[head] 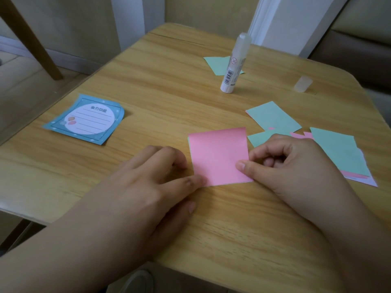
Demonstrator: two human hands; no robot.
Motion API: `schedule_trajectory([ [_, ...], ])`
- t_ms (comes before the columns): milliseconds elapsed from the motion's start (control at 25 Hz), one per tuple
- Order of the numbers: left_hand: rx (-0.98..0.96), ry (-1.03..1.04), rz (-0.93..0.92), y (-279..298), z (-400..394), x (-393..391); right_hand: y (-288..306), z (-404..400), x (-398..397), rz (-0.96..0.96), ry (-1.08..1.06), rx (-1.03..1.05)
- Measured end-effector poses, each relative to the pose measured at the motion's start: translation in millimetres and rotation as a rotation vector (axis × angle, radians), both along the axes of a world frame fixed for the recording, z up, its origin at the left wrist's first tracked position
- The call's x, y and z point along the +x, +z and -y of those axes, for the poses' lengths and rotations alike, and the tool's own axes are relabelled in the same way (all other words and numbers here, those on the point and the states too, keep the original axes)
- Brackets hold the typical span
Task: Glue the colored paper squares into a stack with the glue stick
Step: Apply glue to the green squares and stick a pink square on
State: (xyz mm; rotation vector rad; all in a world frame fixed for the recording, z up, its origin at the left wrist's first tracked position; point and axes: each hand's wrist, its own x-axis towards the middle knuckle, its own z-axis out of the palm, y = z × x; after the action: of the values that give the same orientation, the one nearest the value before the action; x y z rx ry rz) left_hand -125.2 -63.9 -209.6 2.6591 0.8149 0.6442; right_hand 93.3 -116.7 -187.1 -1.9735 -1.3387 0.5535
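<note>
**Both hands on the pink square at the near part of the desk**

The wooden desk fills most of the view and carries all the things. The left hand lies flat on it, palm down; its fingers are spread a little apart and grip nothing, and one fingertip touches the lower left corner of the pink square. The right hand is curled, with its fingers bent inwards. The thumb presses down on the right edge of the pink square, near its lower right corner; whether the paper is pinched from below, one cannot tell. The pink square lies flat between the two hands, and a thin green edge shows under its left side, so it sits on at least one other sheet.

To the right of the right-hand fingers is a loose pile of green and pink squares, partly covered by the wrist. Just beyond these fingers lies a single green square. Far to the left of the left-hand fingers lies a blue memo pad. Well beyond both hands stands the glue stick, upright, without cap, on the edge of another green square. Its clear cap lies to its right.
</note>
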Motion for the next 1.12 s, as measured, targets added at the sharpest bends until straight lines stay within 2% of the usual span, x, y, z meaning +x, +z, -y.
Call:
schedule_trajectory([
  [80,0.125,-0.046,-0.074,-5,-5,-3,-1,0,-1,0.032,-0.010,-0.001],
  [320,0.135,-0.058,-0.130,-3,-3,4,-4,-1,-3,0.080,-0.065,0.015],
  [600,0.105,0.058,-0.181,0,-3,20,-11,-4,-3,0.220,-0.105,0.040],
  [680,0.094,0.077,-0.168,-2,-1,22,-10,-2,-4,0.351,-0.035,0.109],
  [760,0.087,0.087,-0.152,-4,1,23,-10,-3,-10,0.478,0.147,0.141],
  [840,0.085,0.097,-0.144,-5,1,23,-13,-4,-15,0.504,0.318,0.096],
  [960,0.080,0.109,-0.141,-6,1,24,-13,-6,-12,0.518,0.275,0.034],
  [1120,-0.076,0.126,-0.044,1,-5,23,-7,-7,-6,0.468,0.227,0.006],
])
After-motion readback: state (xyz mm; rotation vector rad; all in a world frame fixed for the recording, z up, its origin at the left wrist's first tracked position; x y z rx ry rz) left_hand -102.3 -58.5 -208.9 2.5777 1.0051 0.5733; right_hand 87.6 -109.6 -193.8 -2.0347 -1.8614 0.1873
